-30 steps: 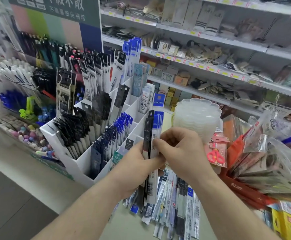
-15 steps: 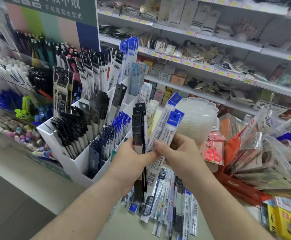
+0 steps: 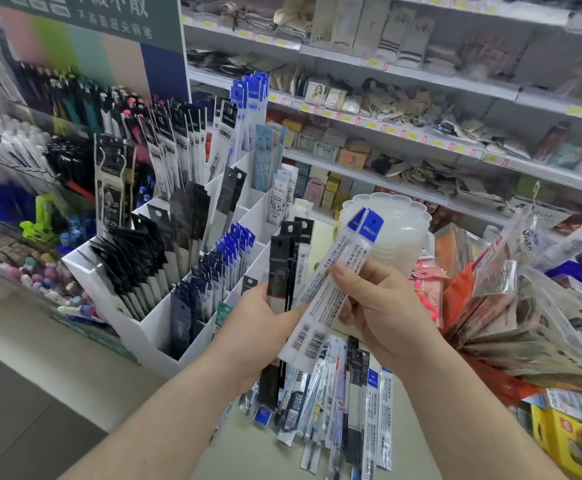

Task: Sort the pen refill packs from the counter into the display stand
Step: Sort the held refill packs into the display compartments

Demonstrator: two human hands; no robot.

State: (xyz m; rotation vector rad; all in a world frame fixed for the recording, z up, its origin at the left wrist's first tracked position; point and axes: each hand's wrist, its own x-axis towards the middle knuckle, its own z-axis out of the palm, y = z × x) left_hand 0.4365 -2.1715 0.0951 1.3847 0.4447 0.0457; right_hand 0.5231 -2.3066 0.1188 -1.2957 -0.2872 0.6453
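At the far left, loose pens and small coloured items [image 3: 36, 271] fill low trays along the shelf edge, blurred by the wide lens. Just right of them stands the white display stand [image 3: 151, 327], its stepped compartments packed with upright refill packs: black-headed ones [image 3: 133, 268] in the front left slot, blue-headed ones [image 3: 227, 251] in the slot beside it, and taller black and blue packs behind. The left hand [image 3: 258, 327] is raised in front of the stand's right corner, fingers curled round black refill packs [image 3: 282, 268] held upright, at least 2 black headers showing above the thumb. Crossing just in front of these, 2 white refill packs with blue headers [image 3: 334, 282] tilt up to the right; the left thumb touches their lower part, and the right hand [image 3: 383, 306] pinches their middle between thumb and curled fingers. Below both hands, a loose heap of refill packs [image 3: 338, 400] lies spread on the pale counter [image 3: 248, 452]. Behind the blue headers sits a stack of clear scalloped plastic dishes [image 3: 404, 230]. To the right, an orange tray holds fanned clear bags [image 3: 532, 323], and store shelves [image 3: 421, 140] of small goods run across the background.
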